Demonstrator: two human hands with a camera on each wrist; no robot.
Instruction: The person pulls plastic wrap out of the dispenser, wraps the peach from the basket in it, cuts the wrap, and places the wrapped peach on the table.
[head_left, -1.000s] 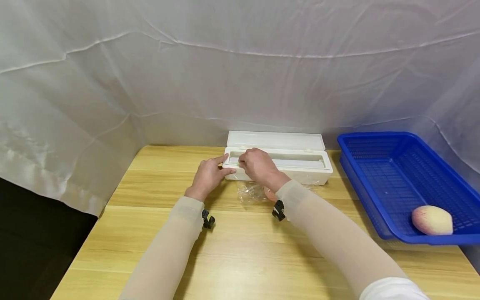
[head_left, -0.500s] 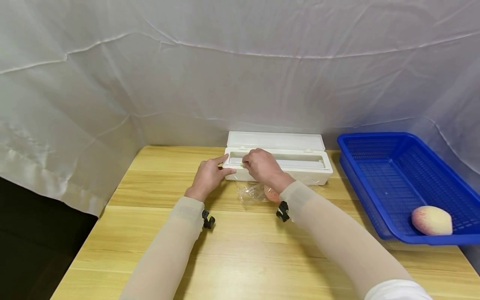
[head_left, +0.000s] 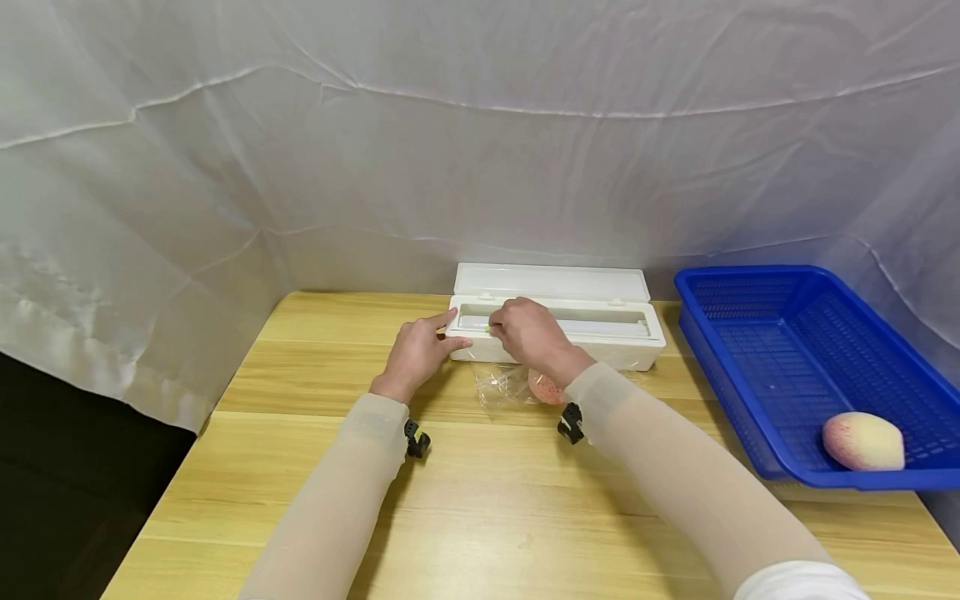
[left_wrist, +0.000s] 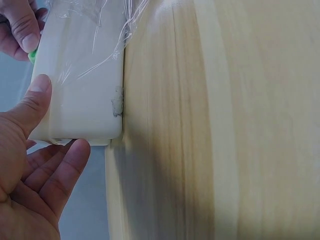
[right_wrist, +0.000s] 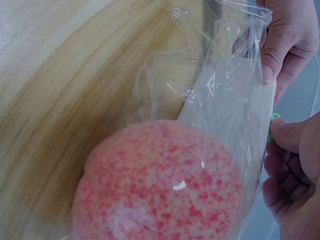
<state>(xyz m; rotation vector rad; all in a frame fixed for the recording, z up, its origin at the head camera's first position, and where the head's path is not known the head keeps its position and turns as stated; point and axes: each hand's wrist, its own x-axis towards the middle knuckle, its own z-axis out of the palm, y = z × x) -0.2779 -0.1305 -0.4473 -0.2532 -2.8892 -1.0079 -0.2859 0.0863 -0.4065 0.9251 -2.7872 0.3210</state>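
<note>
A long white box [head_left: 630,355] stands at the table's back with its lid [head_left: 551,282] raised behind it. My left hand [head_left: 416,350] grips the box's left end, thumb on the front and fingers at the end face, as the left wrist view shows. My right hand [head_left: 528,333] pinches a small green piece [right_wrist: 274,120] on the box's front top edge. Clear film [right_wrist: 220,85] hangs down the box's front onto the table. Beneath my right wrist, a pink speckled round fruit [right_wrist: 160,185] lies against the film, partly hidden in the head view.
A blue basket [head_left: 720,392] stands on the right side of the table, with a yellow and pink fruit [head_left: 863,441] in its near corner. Grey cloth [head_left: 480,167] hangs behind the box and along both sides.
My right hand has slid a little to the right along the box's front edge with the green piece. More of the pink fruit shows under my wrist. My left hand has stayed put.
</note>
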